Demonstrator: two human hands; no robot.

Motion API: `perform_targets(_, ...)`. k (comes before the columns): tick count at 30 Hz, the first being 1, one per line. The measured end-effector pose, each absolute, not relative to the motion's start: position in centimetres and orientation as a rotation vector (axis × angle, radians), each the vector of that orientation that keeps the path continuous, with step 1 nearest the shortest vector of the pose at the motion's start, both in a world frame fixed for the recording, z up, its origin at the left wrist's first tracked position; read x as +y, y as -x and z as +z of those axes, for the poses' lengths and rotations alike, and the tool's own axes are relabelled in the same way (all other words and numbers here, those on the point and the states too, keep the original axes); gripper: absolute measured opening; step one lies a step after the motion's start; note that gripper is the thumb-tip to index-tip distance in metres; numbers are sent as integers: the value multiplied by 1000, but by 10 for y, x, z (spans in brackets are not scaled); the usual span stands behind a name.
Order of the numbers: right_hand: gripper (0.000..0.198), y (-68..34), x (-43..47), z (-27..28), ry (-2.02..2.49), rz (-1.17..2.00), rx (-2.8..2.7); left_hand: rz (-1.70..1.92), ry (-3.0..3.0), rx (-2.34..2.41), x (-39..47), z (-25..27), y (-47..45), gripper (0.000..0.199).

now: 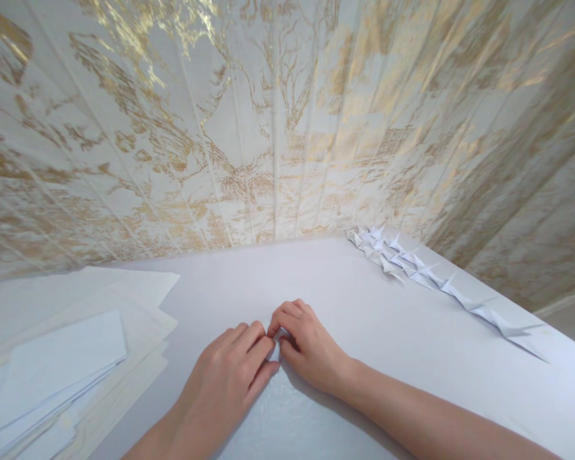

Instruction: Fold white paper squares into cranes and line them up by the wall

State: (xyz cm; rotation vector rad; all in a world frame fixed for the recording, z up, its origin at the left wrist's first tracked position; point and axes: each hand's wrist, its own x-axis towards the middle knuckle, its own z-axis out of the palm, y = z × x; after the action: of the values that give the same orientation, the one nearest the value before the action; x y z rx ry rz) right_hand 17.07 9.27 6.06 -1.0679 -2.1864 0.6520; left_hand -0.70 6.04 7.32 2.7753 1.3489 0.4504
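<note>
A small folded piece of white paper (pixel 275 351) shows between my hands at the table's middle; its full shape is mostly covered by my fingers. My left hand (pixel 237 361) is closed on the paper's left side, with fingertips and thumb close together. From the right, my right hand (pixel 304 345) pinches the same paper, its fingers curled and nearly touching those of my left hand. Both hands rest low over the white tabletop (pixel 249 281).
Sheets of white paper (pixel 144 297) lie stacked on the left, with smaller cut pieces (pixel 71 364) on top. Along the right edge stand several folded paper cranes (pixel 412 265) in rows. Behind the table rises a wall covering with gold patterns (pixel 249 147).
</note>
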Motion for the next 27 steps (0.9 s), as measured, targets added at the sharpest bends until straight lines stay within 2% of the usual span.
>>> perform_targets(27,27,-171,93,60,1054,633,-2219,541,-2547,1297,64,73,6,13)
